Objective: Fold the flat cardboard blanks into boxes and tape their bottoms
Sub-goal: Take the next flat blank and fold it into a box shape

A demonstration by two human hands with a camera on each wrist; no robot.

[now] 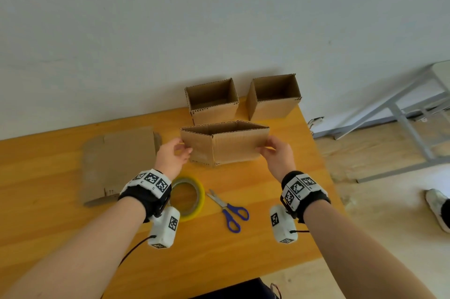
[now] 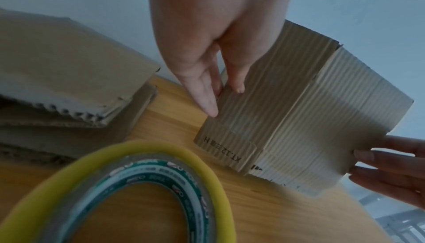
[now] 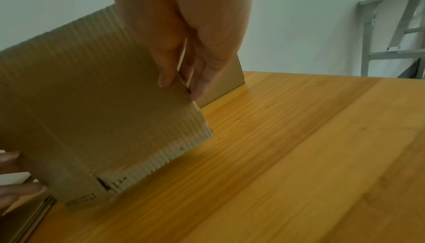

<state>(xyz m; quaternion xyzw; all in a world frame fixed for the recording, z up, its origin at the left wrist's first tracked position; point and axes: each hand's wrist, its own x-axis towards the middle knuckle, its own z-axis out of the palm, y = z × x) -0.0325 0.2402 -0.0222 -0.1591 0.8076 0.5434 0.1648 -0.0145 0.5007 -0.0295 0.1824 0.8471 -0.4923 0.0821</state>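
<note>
Head view: blank half-opened, long axis running between left hand and right hand, each pinching one end. Left wrist: fingers clamp its near edge. Right wrist: fingers pinch the other corner above the table.

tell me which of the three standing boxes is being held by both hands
The front box, nearest the person: the left hand pinches its left edge and the right hand its right. The two back boxes stand untouched.
</note>
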